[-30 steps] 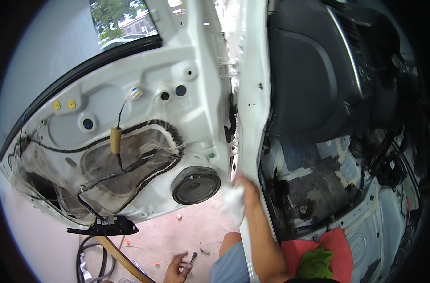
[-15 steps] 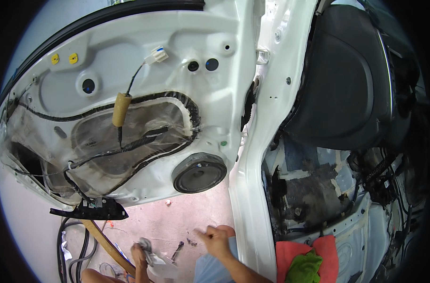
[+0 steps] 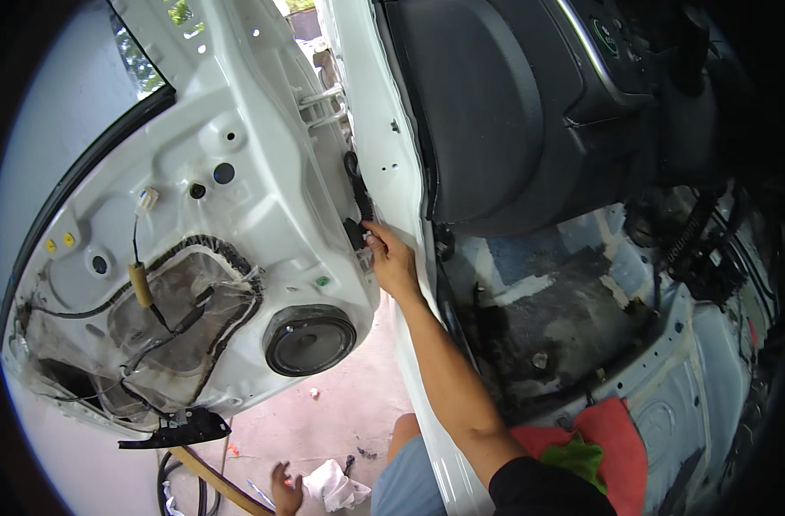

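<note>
The black rubber wiring boot (image 3: pixel 358 202) runs down the hinge gap at the rear edge of the stripped white car door (image 3: pixel 263 215). The right hand (image 3: pixel 392 258) pinches the boot's lower end, fingers closed around it. Below the door, the left hand (image 3: pixel 285 494) rests spread on the floor, touching a white rag (image 3: pixel 336 486). A round speaker (image 3: pixel 309 341) sits in the door's lower corner.

The left hand (image 3: pixel 282 492) is half cut off by the lower edge; the right hand (image 3: pixel 390 258) hides its fingertips against the black rubber boot (image 3: pixel 358 211).
</note>
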### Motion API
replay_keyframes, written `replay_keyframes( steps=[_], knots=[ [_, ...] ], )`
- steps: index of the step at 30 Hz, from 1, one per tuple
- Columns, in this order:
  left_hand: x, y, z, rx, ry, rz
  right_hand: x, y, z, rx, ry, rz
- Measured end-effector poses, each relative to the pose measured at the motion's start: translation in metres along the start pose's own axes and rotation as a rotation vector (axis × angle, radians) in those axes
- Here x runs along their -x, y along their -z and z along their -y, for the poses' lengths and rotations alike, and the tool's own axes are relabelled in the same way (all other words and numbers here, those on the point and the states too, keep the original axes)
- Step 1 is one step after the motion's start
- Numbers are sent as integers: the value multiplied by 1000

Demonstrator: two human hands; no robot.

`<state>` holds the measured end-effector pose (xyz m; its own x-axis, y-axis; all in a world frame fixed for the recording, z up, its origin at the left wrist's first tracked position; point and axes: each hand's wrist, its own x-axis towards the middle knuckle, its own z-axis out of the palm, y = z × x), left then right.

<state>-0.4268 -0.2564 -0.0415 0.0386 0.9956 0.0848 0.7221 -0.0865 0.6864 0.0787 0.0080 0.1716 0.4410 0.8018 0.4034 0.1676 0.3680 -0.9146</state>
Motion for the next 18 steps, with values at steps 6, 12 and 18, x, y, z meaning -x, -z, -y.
replay_keyframes(
  steps=[6,12,18],
  knots=[
    [-106,191,-225,-312,-570,-444,-5,3,1,137,315,-35],
    [-189,306,-437,-819,-862,-643,-4,0,-14,-62,351,18],
    [-236,247,-539,-969,-957,-689,-12,8,-14,-38,383,78]
  ],
)
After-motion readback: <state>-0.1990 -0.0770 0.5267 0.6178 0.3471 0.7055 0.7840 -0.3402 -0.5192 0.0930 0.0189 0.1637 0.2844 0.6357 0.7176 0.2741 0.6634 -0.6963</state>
